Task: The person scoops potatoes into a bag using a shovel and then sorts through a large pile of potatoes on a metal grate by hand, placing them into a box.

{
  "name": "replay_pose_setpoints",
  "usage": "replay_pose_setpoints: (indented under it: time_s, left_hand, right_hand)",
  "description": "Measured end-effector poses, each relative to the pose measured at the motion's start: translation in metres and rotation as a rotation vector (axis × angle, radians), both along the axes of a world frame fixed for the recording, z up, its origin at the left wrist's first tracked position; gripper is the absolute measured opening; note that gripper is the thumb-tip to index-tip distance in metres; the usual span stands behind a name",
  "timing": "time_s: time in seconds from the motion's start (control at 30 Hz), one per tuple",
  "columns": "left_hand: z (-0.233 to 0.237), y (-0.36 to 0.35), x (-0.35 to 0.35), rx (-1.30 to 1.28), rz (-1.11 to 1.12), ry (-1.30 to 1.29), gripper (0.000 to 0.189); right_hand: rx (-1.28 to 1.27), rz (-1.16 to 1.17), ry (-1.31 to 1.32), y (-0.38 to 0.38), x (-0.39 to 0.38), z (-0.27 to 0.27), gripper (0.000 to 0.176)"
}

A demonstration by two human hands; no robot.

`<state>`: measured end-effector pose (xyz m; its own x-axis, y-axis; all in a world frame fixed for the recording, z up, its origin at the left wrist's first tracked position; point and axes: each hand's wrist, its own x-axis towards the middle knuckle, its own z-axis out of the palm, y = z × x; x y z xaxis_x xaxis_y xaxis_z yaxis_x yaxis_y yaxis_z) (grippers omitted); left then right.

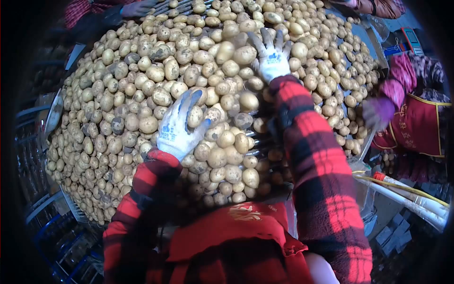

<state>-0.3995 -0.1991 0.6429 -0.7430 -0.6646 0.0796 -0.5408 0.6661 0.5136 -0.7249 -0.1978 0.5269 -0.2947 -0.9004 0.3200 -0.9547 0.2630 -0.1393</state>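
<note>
A deep heap of potatoes (156, 73) spreads in front of me. My left hand (180, 127), in a white glove with grey, dirty fingers, rests on the heap with thumb and fingers apart. One potato (195, 116) shows in the gap between thumb and fingers; no firm grip on it is visible. Farther forward and to the right, my right hand (273, 56), gloved alike, lies palm down on potatoes with its fingers spread. Between the two hands, a few potatoes (248, 101) look slightly blurred. Metal bars (257, 150) show through beneath the right forearm.
Another person's purple-gloved hand (377, 112) is at the right edge of the heap. A co-worker's gloved hand (138, 8) touches the bars at the far left. White pipes (406, 199) jut in at lower right. A device with a screen (412, 40) stands at upper right.
</note>
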Motion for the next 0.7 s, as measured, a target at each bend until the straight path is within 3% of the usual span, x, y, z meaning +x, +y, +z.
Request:
replay_pose_setpoints:
  time_s: [0.1, 0.23, 0.3, 0.4, 0.47, 0.57, 0.63, 0.67, 0.7]
  left_hand:
    - [-0.003, -0.001, 0.002, -0.010, 0.040, -0.007, 0.064]
    - [-0.005, 0.000, 0.001, -0.006, 0.049, 0.026, 0.063]
    - [-0.007, -0.002, 0.002, -0.001, 0.030, 0.051, 0.063]
    - [-0.012, 0.001, 0.001, -0.054, 0.013, 0.014, 0.064]
    - [-0.004, 0.012, -0.004, -0.064, -0.006, -0.094, 0.064]
    - [-0.010, 0.051, -0.015, -0.069, -0.024, -0.130, 0.064]
    - [-0.012, 0.079, -0.022, -0.134, -0.179, -0.320, 0.067]
    - [-0.007, 0.091, -0.028, 0.040, -0.178, -0.142, 0.066]
    - [-0.012, 0.103, -0.033, -0.052, -0.269, -0.141, 0.066]
  right_hand:
    - [0.122, 0.174, -0.094, -0.023, -0.056, 0.011, 0.081]
    - [0.028, 0.058, -0.034, 0.042, -0.072, 0.038, 0.065]
    - [-0.063, -0.068, -0.019, 0.111, -0.045, 0.040, 0.064]
    - [0.057, -0.176, -0.112, 0.220, 0.046, 0.058, 0.066]
    - [0.196, -0.149, -0.092, 0.254, 0.075, 0.048, 0.067]
    - [0.291, -0.164, 0.007, 0.240, 0.058, 0.052, 0.062]
    - [0.194, -0.219, 0.075, 0.218, 0.035, 0.046, 0.059]
    - [0.199, -0.253, 0.057, 0.207, 0.020, 0.042, 0.057]
    - [0.198, -0.287, 0.044, 0.196, 0.005, 0.036, 0.056]
